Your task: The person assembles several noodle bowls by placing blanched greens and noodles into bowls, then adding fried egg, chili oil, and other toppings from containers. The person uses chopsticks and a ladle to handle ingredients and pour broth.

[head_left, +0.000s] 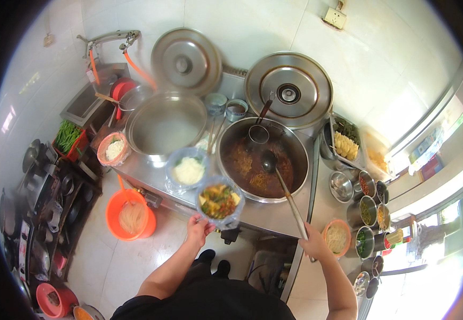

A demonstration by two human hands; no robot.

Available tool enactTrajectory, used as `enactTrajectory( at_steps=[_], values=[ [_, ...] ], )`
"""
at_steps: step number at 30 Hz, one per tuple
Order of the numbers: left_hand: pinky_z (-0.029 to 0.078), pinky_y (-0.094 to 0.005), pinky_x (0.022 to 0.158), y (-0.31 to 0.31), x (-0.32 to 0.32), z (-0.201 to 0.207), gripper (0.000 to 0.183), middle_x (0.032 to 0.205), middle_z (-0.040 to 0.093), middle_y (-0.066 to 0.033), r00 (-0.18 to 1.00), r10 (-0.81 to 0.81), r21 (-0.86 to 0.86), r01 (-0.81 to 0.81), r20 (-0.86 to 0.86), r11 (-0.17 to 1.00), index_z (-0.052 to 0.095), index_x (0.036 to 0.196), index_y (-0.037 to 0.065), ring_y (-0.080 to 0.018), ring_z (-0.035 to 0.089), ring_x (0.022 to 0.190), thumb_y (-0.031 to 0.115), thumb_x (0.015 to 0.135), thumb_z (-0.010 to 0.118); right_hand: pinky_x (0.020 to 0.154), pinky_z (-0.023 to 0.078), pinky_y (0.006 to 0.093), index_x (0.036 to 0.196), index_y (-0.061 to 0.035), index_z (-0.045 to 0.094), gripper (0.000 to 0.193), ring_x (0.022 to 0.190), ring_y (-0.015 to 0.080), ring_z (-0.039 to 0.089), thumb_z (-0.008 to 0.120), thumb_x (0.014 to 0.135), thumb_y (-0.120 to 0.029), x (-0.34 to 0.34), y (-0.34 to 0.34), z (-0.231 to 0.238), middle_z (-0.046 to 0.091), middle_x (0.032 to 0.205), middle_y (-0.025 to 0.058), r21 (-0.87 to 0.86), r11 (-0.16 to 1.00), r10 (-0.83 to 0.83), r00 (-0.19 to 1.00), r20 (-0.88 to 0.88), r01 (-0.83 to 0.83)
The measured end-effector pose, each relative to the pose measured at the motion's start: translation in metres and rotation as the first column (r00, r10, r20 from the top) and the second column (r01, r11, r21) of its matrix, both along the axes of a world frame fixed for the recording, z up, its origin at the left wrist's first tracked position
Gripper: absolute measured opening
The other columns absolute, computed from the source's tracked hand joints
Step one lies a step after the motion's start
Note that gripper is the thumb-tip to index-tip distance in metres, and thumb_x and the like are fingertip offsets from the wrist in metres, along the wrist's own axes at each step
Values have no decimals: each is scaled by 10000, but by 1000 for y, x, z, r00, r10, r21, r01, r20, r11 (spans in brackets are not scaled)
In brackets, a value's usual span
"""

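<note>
My left hand (200, 228) grips the near edge of a plastic-lined bowl (236, 215), held out at the counter's front edge. Yellow pieces, green leaves and red bits make up the food (219, 201) in it. Curled around the long handle of a ladle (291, 204) is my right hand (313, 242). The ladle's head rests in the dark reddish-brown broth of a large steel pot (302, 146). A small strainer (259, 134) hangs at that pot's far side. Just behind the held bowl stands another plastic-lined bowl (174, 185) with white noodles.
A second large steel pot (131, 136) steams at the left. Two big lids (186, 53) lean against the wall. Several steel containers of toppings (367, 210) and a noodle bowl (326, 233) line the right side. An orange bucket (113, 224) stands on the floor, beside a cluttered shelf (74, 229).
</note>
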State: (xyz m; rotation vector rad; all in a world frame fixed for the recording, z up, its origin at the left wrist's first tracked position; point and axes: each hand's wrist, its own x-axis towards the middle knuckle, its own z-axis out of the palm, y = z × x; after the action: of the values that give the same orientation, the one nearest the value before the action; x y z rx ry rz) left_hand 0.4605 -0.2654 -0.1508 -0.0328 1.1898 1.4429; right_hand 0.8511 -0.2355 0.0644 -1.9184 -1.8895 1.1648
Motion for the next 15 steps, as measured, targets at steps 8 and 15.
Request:
enactTrajectory(
  at_steps=[8,15],
  values=[
    [632,-439,719,0,-4,1,318,967,651,-119,1000,-19,8,19,24,1000,461,1149,121,-291,690,771,-36,914,606,399,419,330,1137,-10,575,313,425,176,522,553,826,-29,2,88,-24,527,586,69,-401,916,-100,960,-263,-14],
    [636,-444,718,2,-5,3,305,958,649,-128,999,-21,9,20,31,1000,466,1137,112,-286,692,764,-32,915,617,363,331,265,902,-96,477,120,396,77,410,567,960,-151,13,66,1,417,547,-1,-830,558,-690,541,-481,-26]
  ],
)
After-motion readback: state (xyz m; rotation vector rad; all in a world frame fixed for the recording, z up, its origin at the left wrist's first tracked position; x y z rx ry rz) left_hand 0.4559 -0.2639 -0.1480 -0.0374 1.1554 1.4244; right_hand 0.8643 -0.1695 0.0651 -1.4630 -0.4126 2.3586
